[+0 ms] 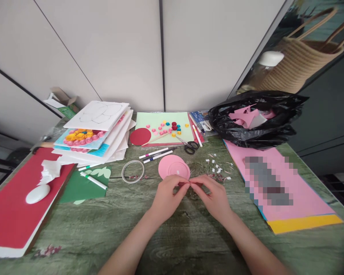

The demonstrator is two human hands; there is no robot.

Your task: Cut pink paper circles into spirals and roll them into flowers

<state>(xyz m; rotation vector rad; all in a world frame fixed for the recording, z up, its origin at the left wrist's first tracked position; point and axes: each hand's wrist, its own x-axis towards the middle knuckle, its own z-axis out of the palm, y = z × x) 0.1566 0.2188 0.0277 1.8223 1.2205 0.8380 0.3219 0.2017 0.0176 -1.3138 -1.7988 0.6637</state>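
My left hand [166, 196] and my right hand [213, 194] meet at the middle of the green table [172, 236]. Both pinch a thin dark red paper strip [189, 184] between thumb and fingers, one hand at each end. Just beyond the fingertips lies a pink paper disc [173, 166]. A roll of clear tape [132, 171] sits to the left of the disc.
Back left is a stack of white craft boards [100, 130]; a red board [14, 206] with a white oval object lies left. Pens [156, 154], scissors [190, 146], a light green sheet with small paper rolls [163, 128], a black bag [255, 118] and pink paper sheets [278, 183] surround the work spot.
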